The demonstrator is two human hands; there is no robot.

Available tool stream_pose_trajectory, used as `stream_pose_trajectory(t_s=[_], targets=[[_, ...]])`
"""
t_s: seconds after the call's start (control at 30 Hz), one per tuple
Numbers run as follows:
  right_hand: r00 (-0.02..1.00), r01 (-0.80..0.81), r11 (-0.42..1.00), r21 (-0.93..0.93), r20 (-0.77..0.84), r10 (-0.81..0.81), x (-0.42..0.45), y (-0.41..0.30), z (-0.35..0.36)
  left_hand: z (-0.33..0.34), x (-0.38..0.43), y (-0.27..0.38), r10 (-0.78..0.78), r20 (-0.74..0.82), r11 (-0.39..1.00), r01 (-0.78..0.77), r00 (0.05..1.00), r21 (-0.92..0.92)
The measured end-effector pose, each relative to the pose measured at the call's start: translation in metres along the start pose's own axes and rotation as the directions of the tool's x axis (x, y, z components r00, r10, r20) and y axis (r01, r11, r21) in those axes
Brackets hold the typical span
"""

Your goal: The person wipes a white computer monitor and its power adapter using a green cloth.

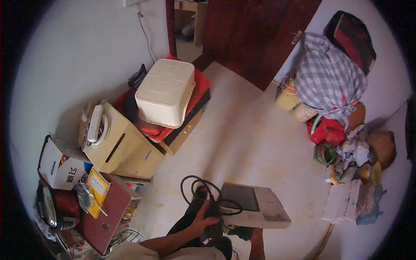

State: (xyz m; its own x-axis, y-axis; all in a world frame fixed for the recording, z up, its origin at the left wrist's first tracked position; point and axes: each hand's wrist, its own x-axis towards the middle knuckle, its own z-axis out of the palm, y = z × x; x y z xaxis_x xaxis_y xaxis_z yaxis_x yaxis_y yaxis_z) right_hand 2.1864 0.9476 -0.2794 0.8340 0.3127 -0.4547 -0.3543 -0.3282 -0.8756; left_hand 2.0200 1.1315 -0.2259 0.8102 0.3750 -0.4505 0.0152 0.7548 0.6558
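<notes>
My left hand (pixel 202 222) grips a dark object (pixel 214 211), possibly a power adapter, with a looped black cable (pixel 208 182) rising from it. My right hand (pixel 256 234) comes up from below at the near edge of a flat, pale device (pixel 273 204). One side of that device is a dark grey panel (pixel 240 196). It is held roughly level in front of me, just right of the cable. The fingers of my right hand are mostly hidden beneath it.
Along the left wall stand a beige cabinet (pixel 130 159), an upturned cream plastic bin (pixel 164 87) and a brown-red board (pixel 100 224). On the right are a checked cloth bundle (pixel 328 74), several bags and a white carton (pixel 341 201). Ahead, a dark red door (pixel 253 35) is ajar.
</notes>
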Motion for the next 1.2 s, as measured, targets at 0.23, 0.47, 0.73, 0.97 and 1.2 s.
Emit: stream_pose_trajectory(t_s=[0.23,0.47,0.73,0.97,1.2], targets=[[0.944,0.078,0.966,-0.245,0.331,0.007,0.136,0.042,0.034,-0.033,0.063,-0.004,0.085,-0.240,0.996,-0.082,0.967,0.025],[0.826,0.254,0.894,-0.369,0.563,-0.002,0.260,0.147,0.075,-0.057,0.134,-0.024,0.217,-0.452,0.959,-0.275,0.865,-0.067],[0.703,0.345,0.885,-0.313,0.711,-0.023,0.359,0.234,0.164,-0.160,0.222,-0.107,0.218,-0.717,0.947,-0.321,0.662,-0.009],[0.711,0.211,0.916,-0.340,0.696,0.095,0.418,0.246,0.241,-0.222,0.282,-0.132,0.192,-0.753,0.943,-0.330,0.630,-0.035],[0.606,0.320,0.875,-0.364,0.788,0.106,0.470,0.285,0.288,-0.254,0.316,-0.142,0.258,-0.785,0.916,-0.400,0.563,0.014]])
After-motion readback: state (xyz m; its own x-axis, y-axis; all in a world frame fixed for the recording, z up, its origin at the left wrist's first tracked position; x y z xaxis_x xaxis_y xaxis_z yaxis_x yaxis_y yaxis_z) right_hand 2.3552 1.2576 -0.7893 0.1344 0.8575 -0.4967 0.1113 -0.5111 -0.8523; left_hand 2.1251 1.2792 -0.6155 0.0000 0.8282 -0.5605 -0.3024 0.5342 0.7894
